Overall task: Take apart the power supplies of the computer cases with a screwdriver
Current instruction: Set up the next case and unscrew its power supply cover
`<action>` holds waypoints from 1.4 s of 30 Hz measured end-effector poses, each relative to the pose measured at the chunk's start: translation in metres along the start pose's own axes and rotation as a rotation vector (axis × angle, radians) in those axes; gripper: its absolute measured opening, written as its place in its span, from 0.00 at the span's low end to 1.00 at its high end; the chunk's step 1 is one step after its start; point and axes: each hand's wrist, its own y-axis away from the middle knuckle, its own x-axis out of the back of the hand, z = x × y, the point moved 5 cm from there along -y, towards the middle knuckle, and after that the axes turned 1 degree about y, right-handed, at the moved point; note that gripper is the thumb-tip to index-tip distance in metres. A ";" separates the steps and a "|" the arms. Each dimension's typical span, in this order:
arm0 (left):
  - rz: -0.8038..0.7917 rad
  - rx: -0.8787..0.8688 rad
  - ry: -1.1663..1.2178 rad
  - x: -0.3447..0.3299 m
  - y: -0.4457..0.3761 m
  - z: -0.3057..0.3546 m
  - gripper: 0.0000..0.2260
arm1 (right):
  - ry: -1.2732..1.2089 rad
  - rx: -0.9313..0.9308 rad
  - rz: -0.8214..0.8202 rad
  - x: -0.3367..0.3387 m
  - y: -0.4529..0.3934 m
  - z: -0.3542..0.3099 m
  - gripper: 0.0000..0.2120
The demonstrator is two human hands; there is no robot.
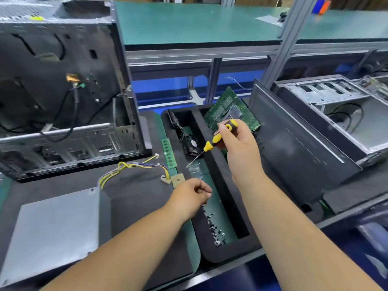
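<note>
Two computer cases stand on the green tabletop (pixel 210 24): a black computer case (pixel 63 97) at the left with its side open and cables hanging inside, and a grey computer case (pixel 336 114) lying at the right. Against the grey one leans one black side panel (pixel 294 139). At the near left lies one grey power supply (pixel 52 232), flat on a dark mat, its yellow-and-purple wire bundle (pixel 134 166) running out toward the middle. One black foam tray (pixel 218 185) with two long compartments sits in the centre; a green circuit board (pixel 231 110) stands tilted in its right compartment, a small black fan (pixel 192 143) lies at the far end of the left one, and a heap of loose screws (pixel 214 227), too many and too blurred to count, lies at its near end. One green memory stick (pixel 169 153) lies just left of the tray.

Both forearms reach forward. The right hand (pixel 237 141) is raised above the tray and grips the yellow-and-black screwdriver (pixel 214 141) by its handle. The tool's long axis runs diagonally, tip pointing down and to the left over the left compartment. The left hand (pixel 191 196) hovers low at the tray's left edge, fingers curled with fingertips pinched together; whether it holds a screw I cannot tell.
</note>
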 end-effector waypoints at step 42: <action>0.373 -0.160 -0.497 0.239 0.070 -0.050 0.08 | 0.272 0.003 -0.393 -0.196 0.046 0.012 0.04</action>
